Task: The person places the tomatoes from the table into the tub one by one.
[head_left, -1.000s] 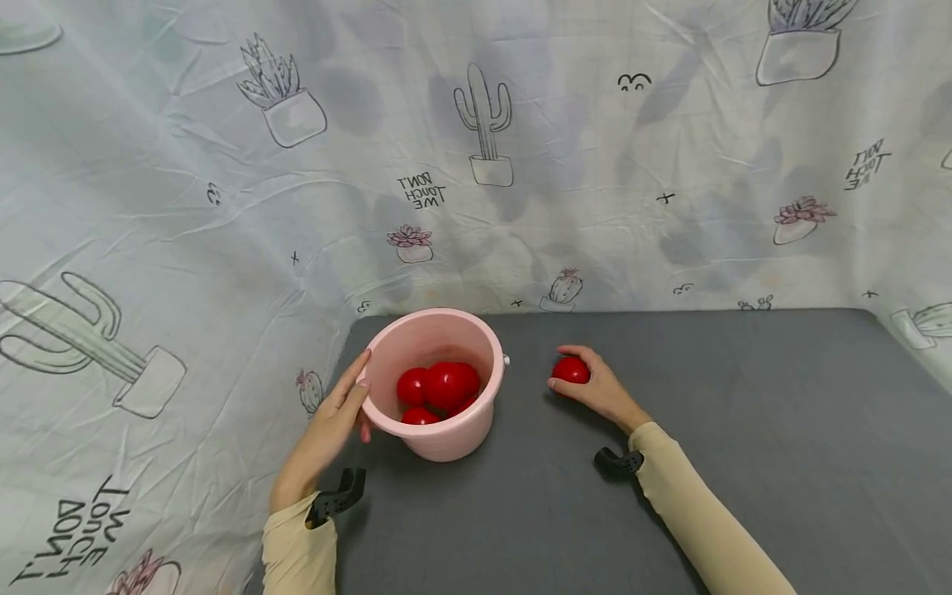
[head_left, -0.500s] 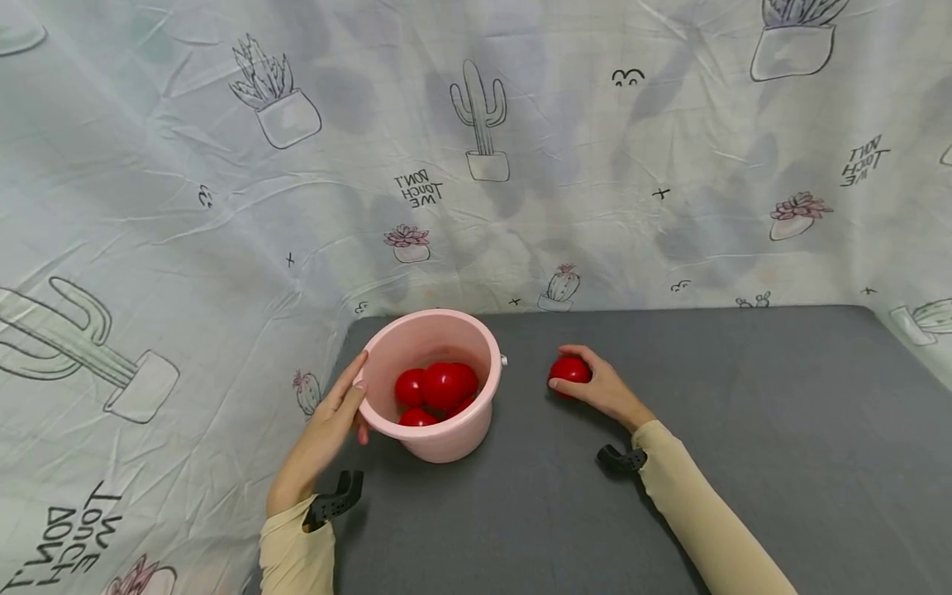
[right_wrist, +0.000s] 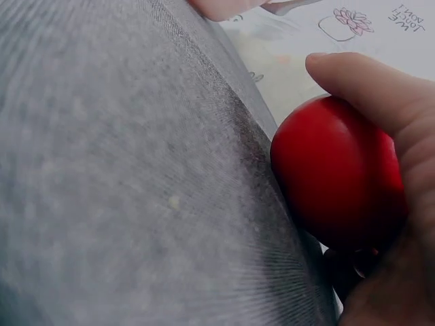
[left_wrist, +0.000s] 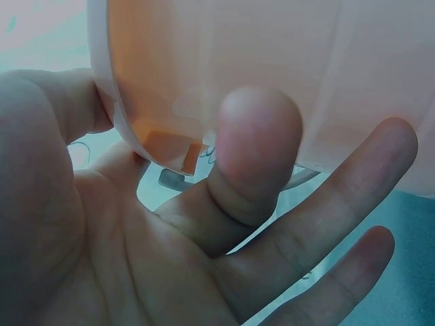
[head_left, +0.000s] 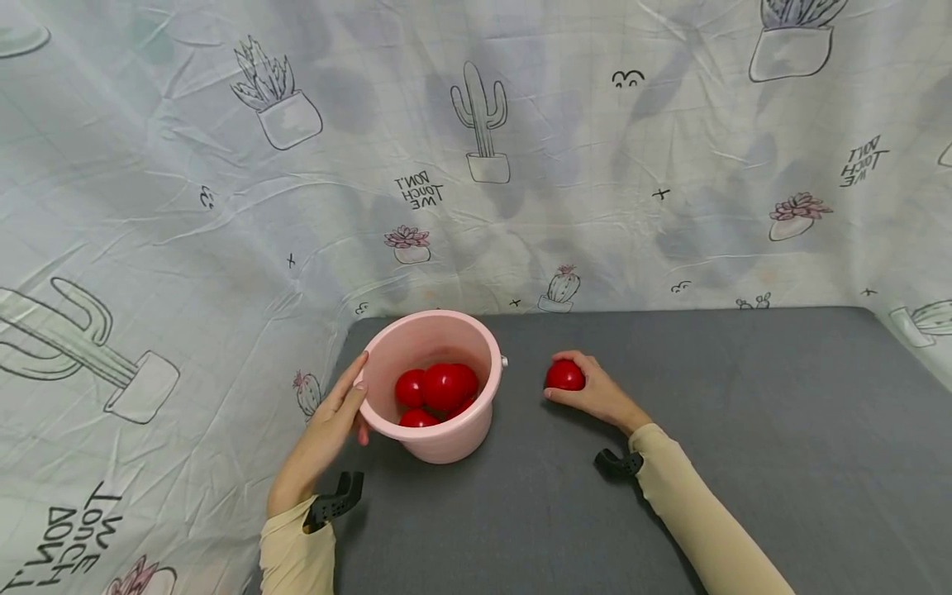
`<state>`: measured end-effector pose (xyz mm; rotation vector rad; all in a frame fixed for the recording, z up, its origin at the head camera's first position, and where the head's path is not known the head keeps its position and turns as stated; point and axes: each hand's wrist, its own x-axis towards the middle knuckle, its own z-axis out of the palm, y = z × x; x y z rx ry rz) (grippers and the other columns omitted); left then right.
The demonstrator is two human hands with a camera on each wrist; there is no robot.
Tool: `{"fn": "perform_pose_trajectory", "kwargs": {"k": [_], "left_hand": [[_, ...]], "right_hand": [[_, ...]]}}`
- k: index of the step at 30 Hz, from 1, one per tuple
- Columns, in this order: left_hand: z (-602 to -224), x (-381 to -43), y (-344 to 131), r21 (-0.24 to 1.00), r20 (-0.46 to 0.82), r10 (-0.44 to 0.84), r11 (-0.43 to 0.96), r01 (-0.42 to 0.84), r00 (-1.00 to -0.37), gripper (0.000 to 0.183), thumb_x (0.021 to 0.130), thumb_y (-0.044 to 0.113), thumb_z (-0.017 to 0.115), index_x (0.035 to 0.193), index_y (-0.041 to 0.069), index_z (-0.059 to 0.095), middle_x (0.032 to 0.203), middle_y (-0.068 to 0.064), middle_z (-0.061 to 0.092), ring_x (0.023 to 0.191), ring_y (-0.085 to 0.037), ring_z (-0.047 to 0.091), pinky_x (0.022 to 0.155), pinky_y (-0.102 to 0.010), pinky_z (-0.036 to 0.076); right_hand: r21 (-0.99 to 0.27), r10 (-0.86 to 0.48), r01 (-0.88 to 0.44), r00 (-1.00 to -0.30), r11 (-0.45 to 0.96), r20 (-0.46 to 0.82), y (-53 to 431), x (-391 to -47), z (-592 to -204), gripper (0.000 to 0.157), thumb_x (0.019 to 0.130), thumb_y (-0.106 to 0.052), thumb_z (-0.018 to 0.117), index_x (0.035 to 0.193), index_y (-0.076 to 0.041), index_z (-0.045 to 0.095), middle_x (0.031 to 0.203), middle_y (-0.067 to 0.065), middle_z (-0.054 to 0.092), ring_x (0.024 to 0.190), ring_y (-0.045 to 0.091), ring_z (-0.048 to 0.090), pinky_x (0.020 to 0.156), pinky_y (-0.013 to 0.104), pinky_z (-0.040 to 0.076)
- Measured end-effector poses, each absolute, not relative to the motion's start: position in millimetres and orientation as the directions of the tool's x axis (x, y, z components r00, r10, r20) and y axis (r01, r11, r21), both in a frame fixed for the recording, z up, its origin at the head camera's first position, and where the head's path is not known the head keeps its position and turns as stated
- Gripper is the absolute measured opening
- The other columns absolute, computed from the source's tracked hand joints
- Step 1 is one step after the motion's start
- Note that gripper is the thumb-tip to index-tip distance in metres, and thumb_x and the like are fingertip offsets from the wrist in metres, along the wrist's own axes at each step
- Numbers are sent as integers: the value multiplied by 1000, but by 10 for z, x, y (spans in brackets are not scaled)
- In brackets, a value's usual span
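On the left of the head view stands a pink bucket [head_left: 483, 426] with several red balls [head_left: 445, 386] inside, tipped slightly toward the camera. My left hand [head_left: 335, 417] holds its left rim between thumb and forefinger. In the left wrist view, the other fingers [left_wrist: 299, 258] spread outside along the bucket wall [left_wrist: 367, 81]. To the right of the bucket, my right hand [head_left: 598, 395] grips a glossy red ball [head_left: 564, 375], with thumb and fingers around it. Seen from the right wrist, that ball [right_wrist: 336, 173] is close over the grey surface, its far side hidden by the hand.
A grey tabletop [head_left: 729, 413] extends to the right and front. Pale cloth printed with cacti [head_left: 595, 207] hangs behind and along the left side. A small white handle knob [head_left: 505, 361] sticks out from the bucket's right side.
My right hand has shifted slightly left with the red ball, its fingers now further around it. My left hand and the bucket have stayed in place, while the head view has moved a little.
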<state>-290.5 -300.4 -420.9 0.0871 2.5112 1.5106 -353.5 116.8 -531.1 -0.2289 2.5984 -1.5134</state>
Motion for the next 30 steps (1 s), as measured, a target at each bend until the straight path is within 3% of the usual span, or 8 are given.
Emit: {"fn": "perform_pose_trajectory", "kwargs": {"k": [8,17,30], "left_hand": [[-4184,-2913,-2992,878,-152,155,475,-61,-976,53,109,47,37,159,46,19,77,-9,55,71,-22,58,87,-38,43],[-4172,-2907,-2990,879,-154,163,473,-60,-975,53,109,48,37,158,48,20,77,-9,55,72,-22,58,90,-38,42],[-4208,-2893,-3016,882,-136,158,468,-47,-978,51,108,49,38,157,51,22,77,-9,54,75,-22,58,93,-39,40]], "right_hand": [[-885,-181,-52,-983,462,-36,1157,-3548,-5337,59,85,-37,81,136,-24,54,133,19,48,117,38,58,92,50,54],[-940,-208,-33,-977,340,-41,1251,-3549,-5269,56,91,-30,75,139,-16,52,139,19,53,123,38,53,92,45,54],[-983,-205,35,-976,180,-72,1278,-3621,-4912,64,94,-30,72,148,-15,42,149,16,43,132,38,43,98,45,52]]}}
